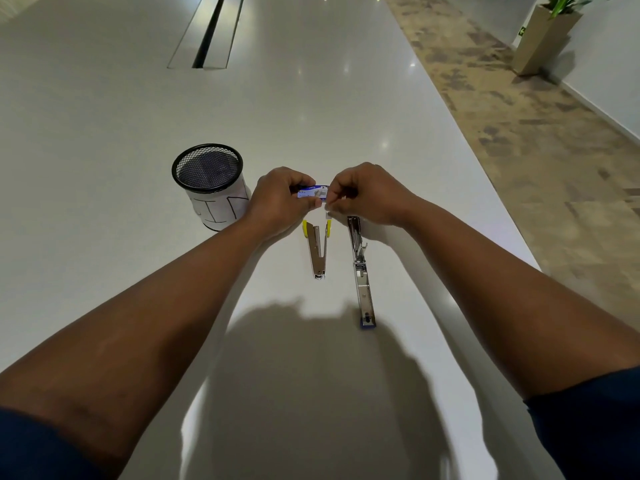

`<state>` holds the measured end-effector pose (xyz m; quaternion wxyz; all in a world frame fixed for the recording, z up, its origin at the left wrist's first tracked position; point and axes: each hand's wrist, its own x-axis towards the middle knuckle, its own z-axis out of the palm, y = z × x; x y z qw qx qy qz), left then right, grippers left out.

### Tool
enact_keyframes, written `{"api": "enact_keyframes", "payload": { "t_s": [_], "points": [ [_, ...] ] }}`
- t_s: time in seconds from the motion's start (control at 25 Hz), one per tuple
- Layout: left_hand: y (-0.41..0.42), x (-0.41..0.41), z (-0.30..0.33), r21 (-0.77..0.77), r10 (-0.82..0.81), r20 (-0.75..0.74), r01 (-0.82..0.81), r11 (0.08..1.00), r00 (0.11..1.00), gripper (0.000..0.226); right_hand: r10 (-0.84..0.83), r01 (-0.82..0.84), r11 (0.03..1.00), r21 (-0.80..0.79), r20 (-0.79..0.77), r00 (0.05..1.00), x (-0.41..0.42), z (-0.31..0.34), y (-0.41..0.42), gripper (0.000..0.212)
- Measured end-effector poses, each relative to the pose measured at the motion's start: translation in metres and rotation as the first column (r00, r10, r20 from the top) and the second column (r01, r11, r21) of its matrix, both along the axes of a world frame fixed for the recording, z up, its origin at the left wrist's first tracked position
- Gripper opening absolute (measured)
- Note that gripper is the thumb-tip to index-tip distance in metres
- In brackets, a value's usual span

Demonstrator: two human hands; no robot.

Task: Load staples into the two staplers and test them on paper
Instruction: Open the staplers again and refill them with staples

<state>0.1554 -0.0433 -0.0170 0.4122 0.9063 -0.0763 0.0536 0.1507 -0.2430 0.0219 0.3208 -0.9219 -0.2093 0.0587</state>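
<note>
A small blue and white staple box (pixel 313 191) is held above the white table (pixel 311 105). My left hand (pixel 277 202) grips its left end. My right hand (pixel 367 195) pinches at its right end, where a small silvery piece shows below the fingertips; I cannot tell what it is. Just below the hands lie two staplers, both swung open. The small yellow-tipped stapler (pixel 318 249) forms a V shape. To its right the long metal stapler (pixel 362 271) with a blue end lies stretched out flat towards me.
A black mesh pen cup (pixel 211 185) wrapped in white paper stands left of my left hand. A cable slot (pixel 207 32) runs down the far table middle. The table's right edge borders a carpeted floor with a planter (pixel 543 36).
</note>
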Motion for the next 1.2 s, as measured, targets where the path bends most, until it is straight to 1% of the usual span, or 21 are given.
{"api": "enact_keyframes", "payload": {
  "t_s": [0.04, 0.12, 0.16, 0.2, 0.32, 0.44, 0.52, 0.64, 0.72, 0.88, 1.2],
  "points": [
    [0.000, 0.000, 0.000, -0.002, 0.004, -0.003, -0.004, 1.000, 1.000, 0.040, -0.058, 0.057, 0.997, 0.043, 0.021, 0.998, 0.001, -0.002, -0.001, 0.007],
    [0.000, 0.000, -0.001, -0.012, 0.008, -0.013, -0.008, 1.000, 1.000, 0.040, -0.239, 0.232, 0.963, 0.138, 0.036, 0.970, 0.003, -0.009, -0.003, 0.007],
    [0.000, 0.001, -0.001, -0.016, 0.007, -0.016, -0.008, 1.000, 1.000, 0.040, -0.308, 0.303, 0.940, 0.154, 0.009, 0.951, 0.005, -0.011, -0.003, 0.006],
    [0.000, 0.001, -0.002, -0.017, 0.006, -0.016, -0.007, 1.000, 1.000, 0.040, -0.341, 0.342, 0.927, 0.152, -0.034, 0.939, 0.006, -0.014, -0.002, 0.005],
    [0.001, 0.001, -0.002, -0.006, 0.001, -0.005, -0.001, 1.000, 1.000, 0.040, -0.342, 0.362, 0.922, 0.138, -0.149, 0.928, 0.010, -0.014, 0.004, 0.005],
    [0.001, 0.001, -0.001, -0.006, -0.006, 0.002, 0.006, 1.000, 1.000, 0.040, -0.375, 0.408, 0.899, 0.159, -0.205, 0.904, 0.012, -0.010, 0.010, 0.002],
    [0.001, 0.001, -0.002, -0.001, -0.012, 0.010, 0.012, 1.000, 1.000, 0.040, -0.405, 0.454, 0.871, 0.185, -0.253, 0.879, 0.012, -0.008, 0.014, 0.003],
    [0.001, 0.001, -0.002, 0.025, -0.019, 0.031, 0.018, 1.000, 0.999, 0.039, -0.414, 0.525, 0.807, 0.271, -0.374, 0.830, 0.009, -0.006, 0.022, 0.009],
    [0.001, 0.001, -0.003, 0.032, -0.023, 0.042, 0.022, 0.999, 0.999, 0.038, -0.420, 0.533, 0.805, 0.260, -0.383, 0.822, 0.009, -0.006, 0.025, 0.013],
    [0.001, 0.000, -0.004, 0.020, -0.028, 0.058, 0.027, 0.999, 0.998, 0.038, -0.430, 0.500, 0.845, 0.191, -0.314, 0.847, 0.009, -0.007, 0.023, 0.013],
    [0.000, -0.001, -0.004, 0.062, -0.041, 0.082, 0.036, 0.997, 0.996, 0.038, -0.398, 0.455, 0.866, 0.209, -0.266, 0.878, 0.005, -0.010, 0.021, 0.014]
  ]
}}
